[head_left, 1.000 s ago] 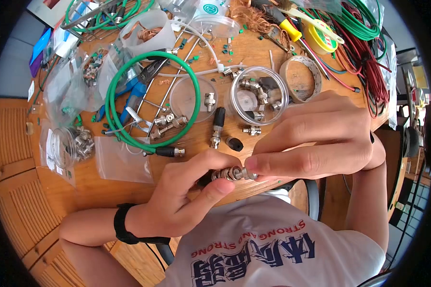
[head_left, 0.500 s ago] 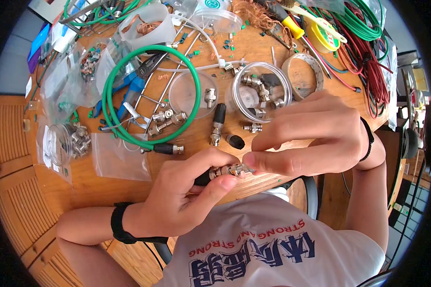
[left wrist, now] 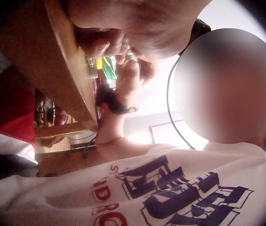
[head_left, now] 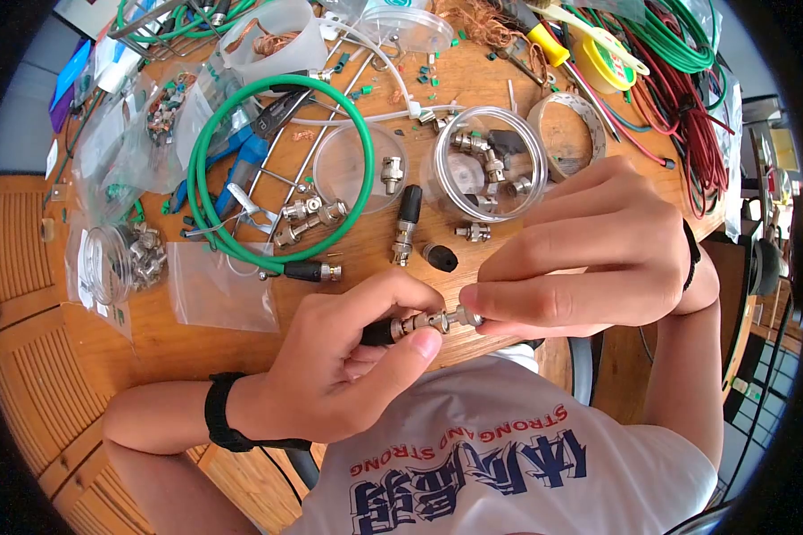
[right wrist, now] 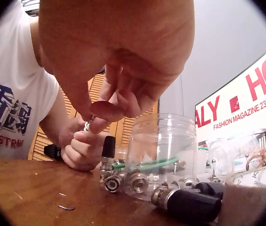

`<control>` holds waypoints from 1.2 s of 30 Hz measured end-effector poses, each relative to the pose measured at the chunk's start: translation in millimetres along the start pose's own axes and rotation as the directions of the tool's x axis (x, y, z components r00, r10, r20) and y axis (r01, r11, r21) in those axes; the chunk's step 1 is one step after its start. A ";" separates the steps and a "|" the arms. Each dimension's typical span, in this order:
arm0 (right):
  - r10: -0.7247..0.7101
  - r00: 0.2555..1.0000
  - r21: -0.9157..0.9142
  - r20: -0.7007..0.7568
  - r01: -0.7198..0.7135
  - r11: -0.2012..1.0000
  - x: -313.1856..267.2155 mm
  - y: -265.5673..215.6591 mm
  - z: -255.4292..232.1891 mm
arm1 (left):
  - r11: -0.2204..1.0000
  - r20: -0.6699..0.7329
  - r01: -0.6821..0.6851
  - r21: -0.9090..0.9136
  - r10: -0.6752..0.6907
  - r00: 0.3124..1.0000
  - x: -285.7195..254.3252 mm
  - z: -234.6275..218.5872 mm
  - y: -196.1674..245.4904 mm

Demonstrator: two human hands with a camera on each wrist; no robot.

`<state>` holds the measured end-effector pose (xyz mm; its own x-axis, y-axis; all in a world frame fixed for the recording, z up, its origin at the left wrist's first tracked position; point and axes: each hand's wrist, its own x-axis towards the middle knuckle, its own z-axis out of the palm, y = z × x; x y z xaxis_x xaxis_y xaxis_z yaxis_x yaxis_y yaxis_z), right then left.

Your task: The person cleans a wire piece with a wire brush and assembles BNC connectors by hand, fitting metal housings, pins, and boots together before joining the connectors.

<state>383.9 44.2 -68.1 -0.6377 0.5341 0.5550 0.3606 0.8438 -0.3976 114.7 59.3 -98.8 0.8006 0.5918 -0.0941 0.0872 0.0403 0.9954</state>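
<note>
My left hand [head_left: 330, 366] holds a metal BNC connector [head_left: 428, 323] with a black boot [head_left: 379, 333], thumb and index finger around its body. Between the thumb and fingertips of my right hand [head_left: 589, 259] is a small silver metal connector piece [head_left: 473, 317]. Its narrow end points at the open end of the BNC connector, the two in line. Just beyond lie a black-booted connector [head_left: 408, 218], a loose black cap [head_left: 440, 258] and a small metal adapter [head_left: 473, 233]. In the right wrist view, both hands meet above the table.
A clear jar [head_left: 435, 183] of connectors stands beyond the right hand, beside a tape ring [head_left: 592, 134]. A green cable coil [head_left: 372, 169] lies over blue-handled pliers [head_left: 250, 165]. Plastic bags [head_left: 219, 290] cover the left; red cables [head_left: 698, 152] lie at right.
The connector piece in the right hand has drawn slightly back from the one in the left, showing more of its narrow part. Both hands stay near the same place as the head view shifts slightly.
</note>
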 end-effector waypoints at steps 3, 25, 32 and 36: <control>-0.002 1.000 0.020 -0.015 0.002 1.000 0.4 0.7 0.6 | 0.999 0.016 -0.031 0.012 0.031 0.999 0.5 -1.7 -0.4; 0.000 1.000 0.061 -0.030 0.002 0.998 4.0 -4.2 0.7 | 0.999 0.089 -0.040 -0.035 0.043 0.995 1.0 -4.6 -0.8; -0.004 0.999 0.055 0.046 0.001 0.998 7.0 -5.6 -4.3 | 0.997 0.069 -0.071 -0.024 0.073 0.995 0.5 -5.0 -2.8; -0.001 1.000 0.053 0.008 0.001 0.999 7.6 -5.5 -3.0 | 0.997 0.063 -0.077 -0.030 0.079 0.995 1.1 -5.1 -1.6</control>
<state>379.1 43.7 -59.5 -0.6435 0.5324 0.5499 0.3231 0.8402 -0.4354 112.4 64.0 -100.3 0.8409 0.5409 -0.0166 0.0078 0.0186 0.9998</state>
